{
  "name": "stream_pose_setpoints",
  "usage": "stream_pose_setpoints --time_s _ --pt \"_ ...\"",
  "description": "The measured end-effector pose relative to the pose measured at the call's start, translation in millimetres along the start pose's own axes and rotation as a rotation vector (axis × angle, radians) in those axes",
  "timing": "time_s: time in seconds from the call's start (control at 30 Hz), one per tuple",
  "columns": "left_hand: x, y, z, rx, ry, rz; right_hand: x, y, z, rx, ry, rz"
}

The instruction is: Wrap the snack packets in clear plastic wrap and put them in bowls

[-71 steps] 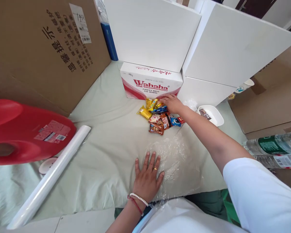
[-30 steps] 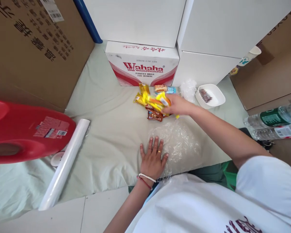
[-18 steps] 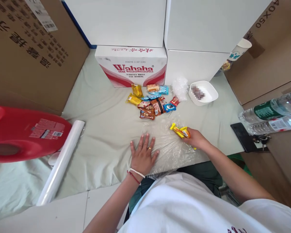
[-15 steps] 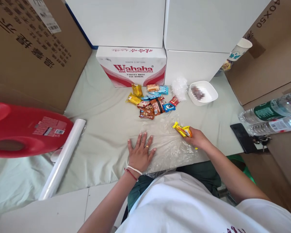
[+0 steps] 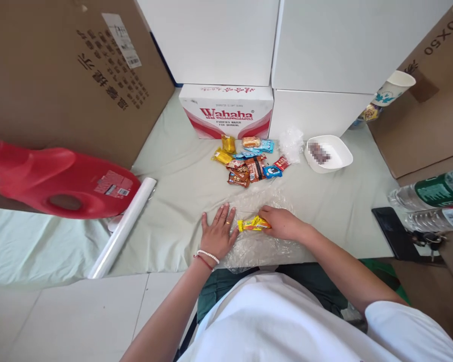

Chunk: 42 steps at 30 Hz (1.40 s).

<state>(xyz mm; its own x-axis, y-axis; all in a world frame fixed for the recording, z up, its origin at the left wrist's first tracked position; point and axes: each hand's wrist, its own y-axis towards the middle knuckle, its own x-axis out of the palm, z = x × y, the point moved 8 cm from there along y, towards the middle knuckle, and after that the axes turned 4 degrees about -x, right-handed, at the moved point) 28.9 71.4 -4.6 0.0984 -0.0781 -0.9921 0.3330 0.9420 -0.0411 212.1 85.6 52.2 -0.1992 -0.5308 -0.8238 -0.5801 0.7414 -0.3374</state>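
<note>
Flat on the left edge of a sheet of clear plastic film [image 5: 264,251] lies my left hand [image 5: 217,236], fingers spread. My right hand [image 5: 283,222] is closed around yellow-wrapped snacks [image 5: 252,224] over the middle of the film, their free end close to my left thumb. Beyond both hands sits a pile of wrapped snacks: yellow packets [image 5: 223,155], brown packets [image 5: 254,169], light blue packets [image 5: 263,146], a blue packet [image 5: 272,171] and a red packet [image 5: 282,163].
Behind the pile stands a Wahaha water carton [image 5: 228,115]. To its right are crumpled clear plastic [image 5: 291,145] and a white bowl [image 5: 337,151] with blurred contents. A red jug [image 5: 86,176] and a white film roll [image 5: 123,229] lie left; bottles [image 5: 434,191] and a phone [image 5: 394,234] right.
My right hand has brought the yellow snacks leftward and down onto the middle of the film, near my left hand. My left hand stays flat. The camera view has shifted somewhat.
</note>
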Motion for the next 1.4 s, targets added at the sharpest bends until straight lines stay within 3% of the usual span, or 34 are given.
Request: stream_pose_setpoints --time_s 0.23,0.37,0.47,0.53,0.63,0.7,0.77,0.97,1.4 --pt "-5.1 -0.7 1.5 -0.006 -0.052 0.020 -10.5 -7.2 31.2 0.198 0.069 0.187" --pt "-6.1 -0.9 2.0 -0.004 -0.069 0.008 5.0 1.8 15.3 0.129 -0.026 0.082" --pt "-6.0 -1.3 1.5 -0.005 -0.077 0.010 8.0 5.7 4.7 0.059 -0.031 0.079" --pt "-5.5 -1.6 0.9 -0.004 -0.085 0.018 -1.3 3.7 8.0 0.096 -0.022 0.147" --pt "-4.8 -1.8 0.6 0.006 -0.103 0.028 -26.3 -4.9 21.1 0.282 -0.020 0.318" --pt "-5.1 -2.0 0.6 0.017 -0.110 0.038 -34.5 -5.4 19.0 0.340 -0.040 0.357" --pt "-5.9 -2.2 0.4 0.023 -0.113 0.052 -28.9 3.4 4.3 0.284 -0.080 0.305" --pt "-5.2 -3.0 0.3 0.028 -0.124 0.062 14.7 27.9 -40.7 0.015 -0.201 0.216" --pt "-7.7 -3.5 1.0 0.040 -0.124 0.049 24.0 10.1 -28.6 -0.113 -0.321 0.226"
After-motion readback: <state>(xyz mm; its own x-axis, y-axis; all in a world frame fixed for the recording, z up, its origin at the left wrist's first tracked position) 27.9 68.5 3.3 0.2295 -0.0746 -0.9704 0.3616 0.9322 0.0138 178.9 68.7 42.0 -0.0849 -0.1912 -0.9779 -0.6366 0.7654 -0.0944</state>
